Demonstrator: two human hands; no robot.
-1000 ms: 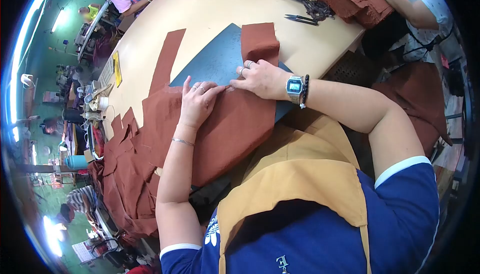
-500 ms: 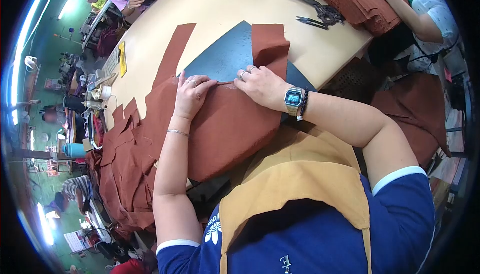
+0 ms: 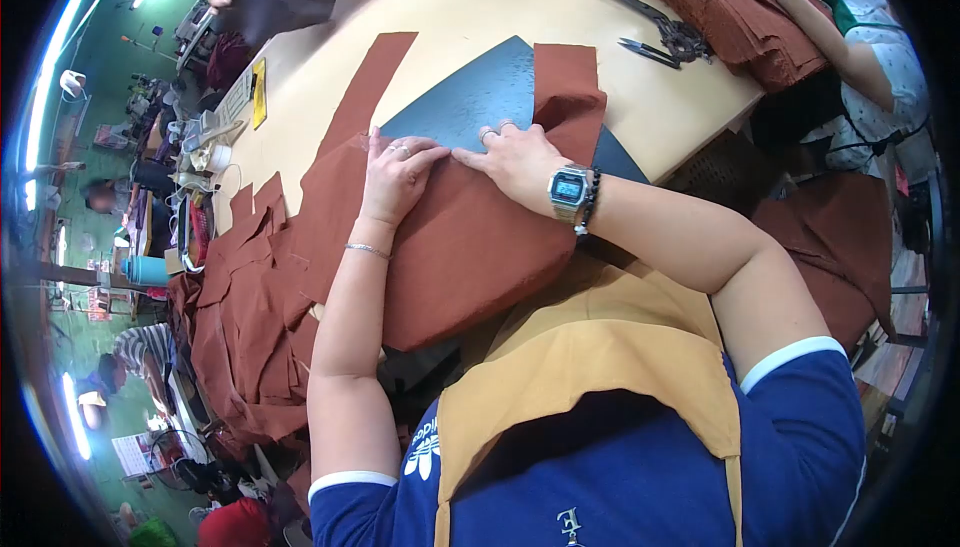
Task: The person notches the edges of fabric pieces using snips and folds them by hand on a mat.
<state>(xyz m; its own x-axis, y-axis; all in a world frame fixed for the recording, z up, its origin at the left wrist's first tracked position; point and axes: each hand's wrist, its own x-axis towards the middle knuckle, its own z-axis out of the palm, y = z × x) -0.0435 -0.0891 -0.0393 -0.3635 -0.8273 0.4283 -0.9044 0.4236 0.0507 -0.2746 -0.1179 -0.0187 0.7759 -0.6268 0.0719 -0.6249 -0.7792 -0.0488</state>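
Observation:
A reddish-brown fabric piece [image 3: 470,257] lies over a blue flat sheet [image 3: 475,97] and hangs past the table's near edge. My left hand [image 3: 393,182] is closed, its thumb and fingers pinching the fabric's upper edge. My right hand [image 3: 522,165], with a watch at the wrist, holds the same edge just to the right; its index fingertip comes close to the left fingertips, and its thumb is hidden. A folded brown flap [image 3: 566,87] lies on the blue sheet beyond my right hand. A narrow brown strip [image 3: 372,82] stretches away at the left.
Scissors [image 3: 635,2] and small snips [image 3: 648,52] lie at the table's far right. A heap of brown pieces [image 3: 250,317] hangs at the left. One co-worker's arm [image 3: 835,42] rests by a brown stack [image 3: 740,12]; another person lifts dark cloth [image 3: 280,2].
My hands have moved closer together along the fabric edge. The dark cloth at the far left has been raised by the other person. The view has shifted slightly.

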